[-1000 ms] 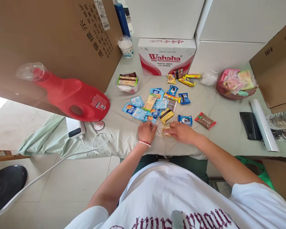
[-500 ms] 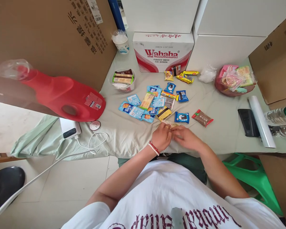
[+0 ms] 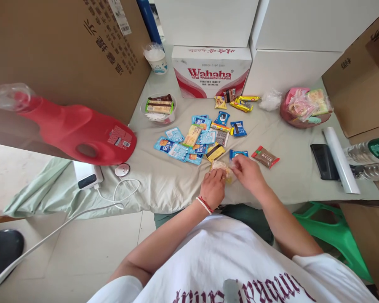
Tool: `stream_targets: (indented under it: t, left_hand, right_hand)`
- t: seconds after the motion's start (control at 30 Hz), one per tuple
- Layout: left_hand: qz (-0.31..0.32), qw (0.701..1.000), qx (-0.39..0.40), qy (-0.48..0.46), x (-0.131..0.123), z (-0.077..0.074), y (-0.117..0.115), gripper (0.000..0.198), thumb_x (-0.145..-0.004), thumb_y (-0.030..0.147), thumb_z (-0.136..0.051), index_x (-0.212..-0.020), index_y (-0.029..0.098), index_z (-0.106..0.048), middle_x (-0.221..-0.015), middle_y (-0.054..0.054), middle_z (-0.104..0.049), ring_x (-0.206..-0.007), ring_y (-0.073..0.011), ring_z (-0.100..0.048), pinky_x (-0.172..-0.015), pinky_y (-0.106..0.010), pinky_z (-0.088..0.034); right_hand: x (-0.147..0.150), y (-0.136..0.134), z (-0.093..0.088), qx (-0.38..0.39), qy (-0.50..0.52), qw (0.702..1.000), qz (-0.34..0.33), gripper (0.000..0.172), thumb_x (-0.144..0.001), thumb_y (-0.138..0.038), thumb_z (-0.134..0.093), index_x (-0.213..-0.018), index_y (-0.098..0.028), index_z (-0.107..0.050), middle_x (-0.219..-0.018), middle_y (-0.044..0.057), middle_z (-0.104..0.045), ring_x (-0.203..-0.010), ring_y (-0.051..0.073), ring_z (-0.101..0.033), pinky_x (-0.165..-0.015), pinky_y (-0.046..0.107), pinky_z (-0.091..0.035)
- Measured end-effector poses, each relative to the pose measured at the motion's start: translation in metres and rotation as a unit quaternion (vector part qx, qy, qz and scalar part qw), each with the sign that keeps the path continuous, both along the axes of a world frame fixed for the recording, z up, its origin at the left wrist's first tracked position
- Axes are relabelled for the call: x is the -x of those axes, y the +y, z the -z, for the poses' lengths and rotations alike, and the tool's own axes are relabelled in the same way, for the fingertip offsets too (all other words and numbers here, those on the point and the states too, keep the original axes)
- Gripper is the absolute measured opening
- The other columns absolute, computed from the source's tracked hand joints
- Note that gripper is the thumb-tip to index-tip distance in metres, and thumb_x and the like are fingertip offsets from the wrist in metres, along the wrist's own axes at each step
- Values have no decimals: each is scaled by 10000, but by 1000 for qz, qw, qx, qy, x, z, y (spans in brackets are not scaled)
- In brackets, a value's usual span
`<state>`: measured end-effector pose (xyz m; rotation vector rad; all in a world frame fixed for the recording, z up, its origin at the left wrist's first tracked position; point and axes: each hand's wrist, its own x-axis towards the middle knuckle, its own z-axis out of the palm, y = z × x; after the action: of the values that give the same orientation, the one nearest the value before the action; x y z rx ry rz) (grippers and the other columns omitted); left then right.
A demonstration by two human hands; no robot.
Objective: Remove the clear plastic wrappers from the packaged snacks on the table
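Head view: the left hand [image 3: 213,185] lies over a clear packet [image 3: 217,164] near the front edge of the cloth-covered surface [image 3: 284,183], its fingers bent down on the wrapper; whether they grip it or only press on it cannot be told. The right hand [image 3: 248,171] is just beside the packet's right end, thumb and fingers drawn in to a narrow gap; the fingertips are too small to tell whether they pinch the wrapper. Just beyond the right hand, and partly hidden by it, lies a blue packet [image 3: 239,153], with a brown packet [image 3: 265,157] to its right. A yellow packet [image 3: 215,152] lies just beyond the clear one, close to a loose pile of light-blue sachets [image 3: 178,151] with a cracker pack [image 3: 192,135] on top. Farther back, a tub [image 3: 159,120] holds more wrapped snacks, left of and nearer than the Wahaha box [image 3: 211,75]. At the far left a red bottle [image 3: 78,132] stands near a power bank [image 3: 87,174]; at the right, a white roll [image 3: 341,160] lies beside a phone [image 3: 322,162].
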<state>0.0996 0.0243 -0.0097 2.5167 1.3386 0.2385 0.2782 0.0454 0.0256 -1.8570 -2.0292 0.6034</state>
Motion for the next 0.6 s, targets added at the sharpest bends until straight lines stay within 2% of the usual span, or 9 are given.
stream_targets:
  t: [0.1, 0.17, 0.27, 0.3, 0.37, 0.43, 0.5, 0.6]
  left_hand:
    - [8, 1000, 22, -15, 11, -5, 0, 315, -884, 160, -528, -1133, 162, -720, -1254, -189, -660, -1172, -341, -596, -924, -498, -493]
    - [12, 998, 35, -51, 30, -7, -2, 333, -851, 180, -556, -1140, 171, -723, -1317, -178, -655, -1210, -340, -602, -968, -507, -497]
    - [-10, 995, 5, -104, 71, -1, -10, 482, -876, 161, -499, -1325, 232, -659, -1367, -112, -672, -1276, -307, -598, -1056, -511, -473]
    - [-34, 994, -12, -103, 85, 3, -13, 474, -893, 158, -481, -1324, 249, -657, -1327, -100, -697, -1262, -305, -607, -1045, -510, -476]
    - [-72, 992, -42, -95, 109, 13, -17, 389, -921, 175, -479, -1242, 267, -678, -1232, -84, -737, -1191, -306, -639, -985, -497, -496]
    - [-85, 990, -61, -93, 124, 22, -19, 340, -930, 185, -492, -1201, 284, -670, -1209, -72, -745, -1164, -302, -655, -959, -485, -501]
    - [-78, 990, -78, -93, 128, 29, -19, 349, -922, 171, -505, -1217, 296, -645, -1220, -68, -740, -1169, -300, -661, -959, -478, -499]
    - [-81, 986, -127, -72, 123, 37, -18, 363, -905, 150, -522, -1226, 289, -616, -1187, -84, -738, -1137, -312, -674, -938, -478, -495]
  right_hand:
    - [38, 16, -5, 33, -42, 997, -62, 260, -1001, -157, -452, -1094, -175, -694, -1089, 126, -689, -923, 239, -639, -793, 335, -489]
    - [53, 19, -6, 43, -76, 990, -109, 308, -1056, -199, -408, -1081, -152, -712, -1122, 150, -684, -1015, 266, -630, -879, 368, -496]
    - [56, 14, -2, 3, -107, 982, -154, 339, -1059, -385, -522, -1228, -146, -694, -1225, 165, -680, -1199, 334, -563, -1024, 469, -462]
    - [53, 10, 1, -8, -111, 980, -162, 382, -1034, -410, -577, -1304, -156, -666, -1280, 164, -672, -1241, 348, -541, -1050, 499, -449]
    - [46, 4, 8, -16, -108, 980, -165, 438, -1019, -353, -606, -1424, -185, -600, -1377, 148, -650, -1279, 342, -530, -1074, 512, -440]
    - [36, 2, 16, -16, -81, 986, -142, 451, -1042, -271, -537, -1489, -213, -550, -1426, 129, -638, -1289, 310, -548, -1098, 485, -440]
    - [16, 6, 21, -24, -24, 996, -87, 482, -1060, -271, -488, -1540, -217, -493, -1419, 126, -650, -1273, 277, -582, -1106, 439, -455]
    - [-50, 29, 17, -83, 61, 992, 76, 526, -1065, -375, -474, -1558, -192, -447, -1421, 139, -646, -1276, 250, -606, -1090, 387, -482]
